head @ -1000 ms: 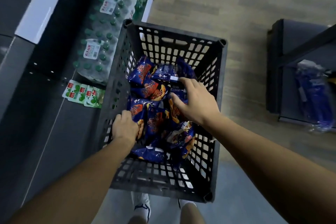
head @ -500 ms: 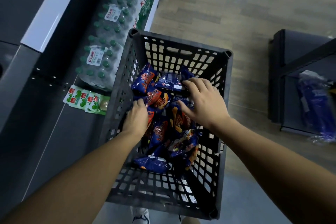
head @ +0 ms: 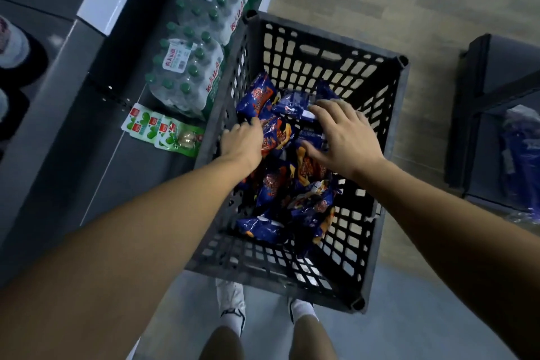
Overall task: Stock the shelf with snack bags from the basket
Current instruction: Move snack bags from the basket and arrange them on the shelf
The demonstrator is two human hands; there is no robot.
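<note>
Both hands are shifting toward the far wall of the basket (head: 377, 137): the left hand (head: 244, 145) is touching a snack bag (head: 277, 136) with fingers hidden, while the right hand (head: 346, 139) is spreading wide over the pile, gripping nothing, so picking is only beginning.

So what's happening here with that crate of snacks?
A person stands over a black slatted plastic basket on the floor, both hands down among the blue and orange foil snack bags. The left hand rests on a bag near the basket's left wall; the right hand is spread over the pile. No bag is lifted yet. Shrink-wrapped green-capped water bottles sit alongside.
</note>
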